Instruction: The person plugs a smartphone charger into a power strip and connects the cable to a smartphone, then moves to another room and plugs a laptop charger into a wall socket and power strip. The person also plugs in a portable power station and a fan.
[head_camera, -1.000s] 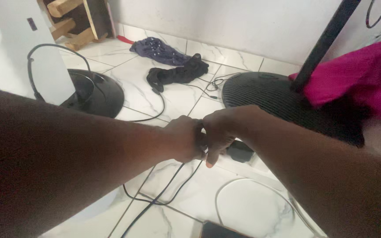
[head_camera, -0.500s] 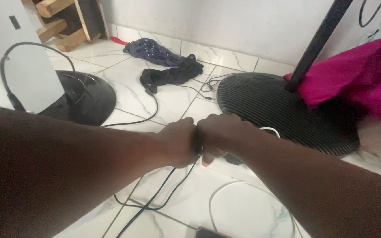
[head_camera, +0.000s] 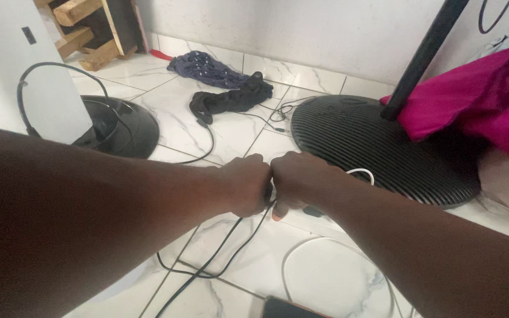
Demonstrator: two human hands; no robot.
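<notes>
Marble floor [head_camera: 207, 126]; left hand [head_camera: 244, 185] and right hand [head_camera: 297, 179], fists touching, grip black cable [head_camera: 219, 253] trailing toward seven o'clock; fan base [head_camera: 378, 147] at two o'clock; cable not yet released.

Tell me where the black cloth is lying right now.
In the head view, the black cloth lies on the tiled floor upper centre, just below the dark blue cloth, left of the ribbed black base.

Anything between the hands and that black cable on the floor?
Nothing visible. Left hand and right hand are fisted knuckle to knuckle, and the black cable runs straight up into the gap between them. Whether the fingers actually close on it is hidden. The ribbed fan base sits beyond the hands.
</notes>
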